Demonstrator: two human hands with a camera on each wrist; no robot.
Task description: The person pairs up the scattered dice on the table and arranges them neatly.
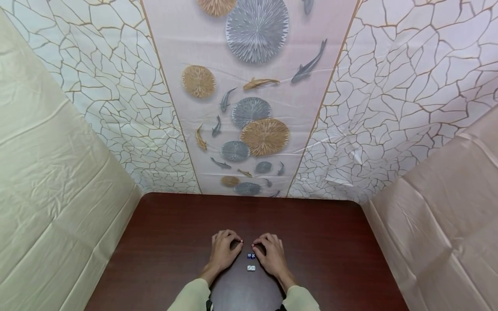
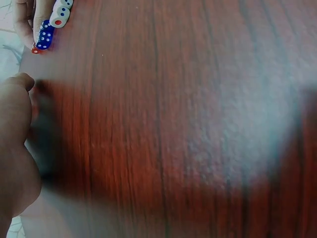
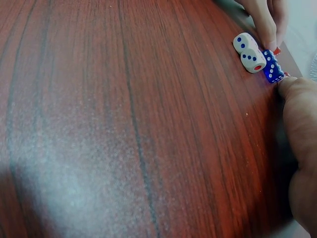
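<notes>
In the head view my left hand [image 1: 223, 251] pinches a small red die [image 1: 241, 241] between thumb and forefinger. Facing it across a small gap, my right hand [image 1: 272, 255] pinches another red die [image 1: 253, 245]. Nearer to me, two blue dice [image 1: 250, 255] with white dots sit side by side on the table. A pair of white dice [image 1: 251, 268] lies in front of them, also touching. The right wrist view shows the blue dice [image 3: 273, 67] close to the white dice [image 3: 253, 60]; fingers cover most of the red ones there.
A dark red-brown wooden table [image 1: 163, 242] carries everything. A patterned cloth [image 1: 249, 77] hangs behind its far edge, and pale padded panels [image 1: 58, 194] stand along both sides.
</notes>
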